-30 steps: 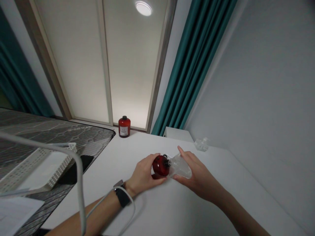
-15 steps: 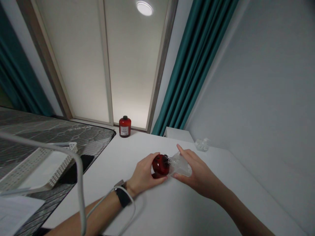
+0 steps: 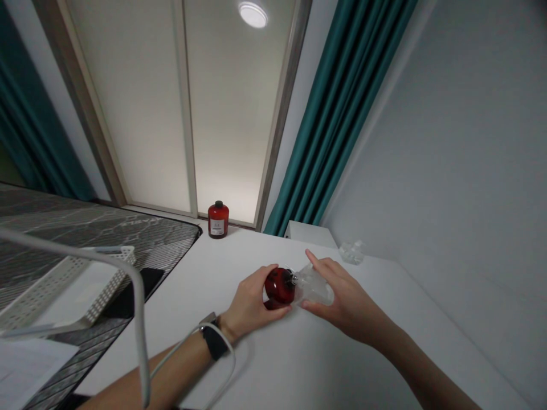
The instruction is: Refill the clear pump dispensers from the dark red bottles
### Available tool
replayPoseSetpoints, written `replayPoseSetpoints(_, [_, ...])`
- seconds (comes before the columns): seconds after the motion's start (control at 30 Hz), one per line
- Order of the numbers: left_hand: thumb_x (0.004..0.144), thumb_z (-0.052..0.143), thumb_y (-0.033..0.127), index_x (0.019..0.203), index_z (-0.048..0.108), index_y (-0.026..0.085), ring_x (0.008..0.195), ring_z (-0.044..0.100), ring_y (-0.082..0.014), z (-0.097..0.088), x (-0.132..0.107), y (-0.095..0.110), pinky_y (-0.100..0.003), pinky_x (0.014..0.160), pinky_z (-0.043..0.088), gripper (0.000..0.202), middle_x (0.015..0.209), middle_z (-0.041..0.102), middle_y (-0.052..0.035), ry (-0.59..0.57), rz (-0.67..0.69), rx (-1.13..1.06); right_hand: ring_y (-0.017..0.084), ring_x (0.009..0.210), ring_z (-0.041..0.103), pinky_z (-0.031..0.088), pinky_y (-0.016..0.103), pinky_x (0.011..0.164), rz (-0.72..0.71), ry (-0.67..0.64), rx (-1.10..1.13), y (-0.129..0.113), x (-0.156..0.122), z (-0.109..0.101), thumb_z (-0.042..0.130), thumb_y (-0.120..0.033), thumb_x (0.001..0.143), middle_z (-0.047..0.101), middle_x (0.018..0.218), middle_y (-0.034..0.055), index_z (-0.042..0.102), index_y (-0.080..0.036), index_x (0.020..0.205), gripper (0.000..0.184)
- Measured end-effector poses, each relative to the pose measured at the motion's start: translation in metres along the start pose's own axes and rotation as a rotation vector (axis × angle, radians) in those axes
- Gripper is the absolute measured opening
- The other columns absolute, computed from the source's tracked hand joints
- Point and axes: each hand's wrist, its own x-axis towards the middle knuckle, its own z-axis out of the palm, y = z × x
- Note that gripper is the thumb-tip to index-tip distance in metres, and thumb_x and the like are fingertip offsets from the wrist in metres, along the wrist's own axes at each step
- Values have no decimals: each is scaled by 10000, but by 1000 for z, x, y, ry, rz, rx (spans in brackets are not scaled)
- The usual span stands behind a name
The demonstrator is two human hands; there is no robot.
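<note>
My left hand [image 3: 252,299] is closed around a glossy dark red bottle [image 3: 278,285], with the thumb on the near side and the fingers on the far side. The bottle's dark neck end faces right, toward a crumpled, translucent plastic bag [image 3: 315,286]. My right hand [image 3: 352,299] grips that bag between thumb and fingers, and its left end touches or nearly touches the bottle's neck. Farther back, a second red bottle [image 3: 218,221] with a black cap and a white label stands upright on the white table [image 3: 273,359].
A white perforated basket [image 3: 92,310] sits at left on a grey marbled surface, beside a black item [image 3: 128,296] and paper [image 3: 32,370]. A pale cable [image 3: 139,307] crosses the left foreground. A white box [image 3: 311,233] and crumpled clear plastic [image 3: 351,252] are at the back right.
</note>
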Motion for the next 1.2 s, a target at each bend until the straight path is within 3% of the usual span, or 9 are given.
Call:
replayPoseSetpoints(0.3, [697, 823, 342, 1350, 431, 195, 1118, 670, -288, 0, 1, -1, -439, 977, 559, 776, 1252, 660, -121, 12, 6, -14, 296, 1151, 568, 477, 514, 1020, -18, 4, -9, -2, 1, -1, 754, -280, 797, 600, 1224, 96, 270, -298, 1562, 906])
replayPoseSetpoints(0.8, [690, 823, 327, 1353, 436, 196, 1142, 665, -298, 2, -1, -1, -456, 1000, 551, 779, 1266, 656, -133, 49, -7, -43, 283, 1200, 522, 425, 467, 1072, 35, -84, -6, -9, 6, -10, 740, -307, 811, 572, 1275, 109, 274, -235, 1565, 889])
replayPoseSetpoints(1.03, [698, 822, 339, 1355, 430, 196, 1152, 660, -298, 2, -1, -1, -463, 1008, 547, 778, 1277, 649, -137, 53, -21, -54, 281, 1214, 529, 413, 485, 1090, -8, -102, 0, -10, 10, -15, 747, -306, 804, 580, 1290, 90, 335, -291, 1538, 841])
replayPoseSetpoints(1.2, [694, 822, 328, 1359, 429, 202, 1162, 655, -297, 4, -3, -4, -467, 1013, 543, 782, 1285, 646, -130, 52, -43, -58, 271, 1222, 523, 412, 466, 1094, 5, -116, -1, -10, 10, -15, 743, -302, 807, 571, 1305, 95, 332, -260, 1542, 843])
